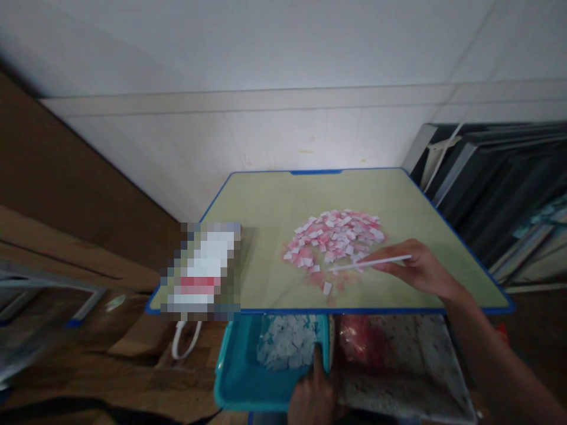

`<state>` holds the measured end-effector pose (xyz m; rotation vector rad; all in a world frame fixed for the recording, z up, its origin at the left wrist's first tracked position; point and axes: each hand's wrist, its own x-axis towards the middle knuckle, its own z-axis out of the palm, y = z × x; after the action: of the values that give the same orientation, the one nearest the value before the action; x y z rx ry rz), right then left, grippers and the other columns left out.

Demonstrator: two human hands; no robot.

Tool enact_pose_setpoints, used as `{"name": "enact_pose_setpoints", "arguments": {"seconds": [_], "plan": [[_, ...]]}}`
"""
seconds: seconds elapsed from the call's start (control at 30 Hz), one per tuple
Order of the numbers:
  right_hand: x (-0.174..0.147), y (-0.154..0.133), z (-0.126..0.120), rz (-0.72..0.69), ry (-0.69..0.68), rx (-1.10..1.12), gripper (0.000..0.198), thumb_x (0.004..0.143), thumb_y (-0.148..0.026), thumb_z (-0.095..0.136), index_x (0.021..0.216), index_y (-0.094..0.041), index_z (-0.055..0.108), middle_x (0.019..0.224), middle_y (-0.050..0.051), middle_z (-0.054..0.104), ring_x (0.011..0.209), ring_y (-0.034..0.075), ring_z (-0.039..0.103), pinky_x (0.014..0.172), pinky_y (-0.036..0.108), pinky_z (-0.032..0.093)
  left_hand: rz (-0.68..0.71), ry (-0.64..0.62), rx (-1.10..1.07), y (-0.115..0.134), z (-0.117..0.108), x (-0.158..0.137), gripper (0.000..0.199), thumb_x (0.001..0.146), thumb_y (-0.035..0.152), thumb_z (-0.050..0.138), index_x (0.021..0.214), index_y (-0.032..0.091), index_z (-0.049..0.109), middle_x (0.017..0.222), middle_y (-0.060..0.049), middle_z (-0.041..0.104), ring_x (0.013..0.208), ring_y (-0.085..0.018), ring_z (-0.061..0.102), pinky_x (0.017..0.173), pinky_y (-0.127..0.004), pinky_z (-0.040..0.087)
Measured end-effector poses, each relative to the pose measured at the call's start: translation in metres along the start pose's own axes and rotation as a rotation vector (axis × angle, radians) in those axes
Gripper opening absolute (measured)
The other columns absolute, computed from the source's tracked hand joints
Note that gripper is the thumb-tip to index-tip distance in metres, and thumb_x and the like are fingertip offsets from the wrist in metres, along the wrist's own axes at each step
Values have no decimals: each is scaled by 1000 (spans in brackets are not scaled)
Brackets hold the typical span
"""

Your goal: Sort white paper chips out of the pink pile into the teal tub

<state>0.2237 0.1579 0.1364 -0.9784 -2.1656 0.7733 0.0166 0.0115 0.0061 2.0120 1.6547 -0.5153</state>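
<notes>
Over the right half of a pale green board (266, 200) with a blue rim, my right hand (410, 265) grips a thin white stick (390, 260). The stick's far end points left, at the near edge of a pile of small white paper-like pieces (341, 233) mixed with pink. One loose piece (327, 288) lies nearer to me. Below the board's front edge, my left hand (312, 395) is closed over the near right corner of a teal tray (239, 378), index finger stretched along the inner wall. White pieces (290, 342) fill part of the tray.
A pixelated white object (204, 265) lies on the board's left side, a white loop (186, 342) below it. Right of the tray, a reddish plastic bag (363, 342) rests on a stained sheet (411, 372). Dark panels (500, 177) lean at right; a brown box-like surface (80, 177) stands left.
</notes>
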Motion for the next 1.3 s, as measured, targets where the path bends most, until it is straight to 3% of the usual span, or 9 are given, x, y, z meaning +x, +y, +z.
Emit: {"name": "enact_pose_setpoints", "arguments": {"seconds": [0.4,0.6,0.73,0.97,1.17,1.3], "plan": [[-14,-10,1,19,-81,9,21,78,-22,55,94,-27,66,87,2,71,79,17,66,68,27,52,2,-7,11,-1,1,0,50,63,44,62,111,34,51,138,-17,28,85,-24,61,72,-35,50],[-14,-21,3,-39,-116,21,23,78,-19,55,97,-26,65,90,2,70,81,16,65,70,26,51,76,73,-19,-4,3,-1,57,63,44,62,116,30,47,134,-20,34,83,-25,62,70,-35,51],[-12,-23,9,-33,-158,27,22,79,-21,54,98,-26,65,90,2,70,82,15,65,72,25,50,24,45,2,-3,3,-2,54,63,45,61,114,33,50,135,-18,33,83,-23,62,70,-35,52],[-3,-20,19,-30,-11,-85,24,82,-22,50,100,-26,64,95,0,69,85,15,64,73,26,50,30,68,11,-2,4,-1,67,61,44,63,123,34,39,134,-20,34,84,-24,62,71,-35,51],[-6,-21,15,38,71,-142,20,80,-26,52,93,-25,67,88,0,71,77,17,66,68,26,52,31,47,13,-2,6,0,53,61,45,63,112,31,53,135,-18,34,85,-24,61,71,-34,51],[-8,-19,14,72,177,-207,19,79,-26,53,91,-24,68,88,2,70,76,19,66,67,28,52,30,65,10,-1,6,0,53,63,42,63,113,32,50,134,-19,35,83,-23,62,69,-34,51]]}}
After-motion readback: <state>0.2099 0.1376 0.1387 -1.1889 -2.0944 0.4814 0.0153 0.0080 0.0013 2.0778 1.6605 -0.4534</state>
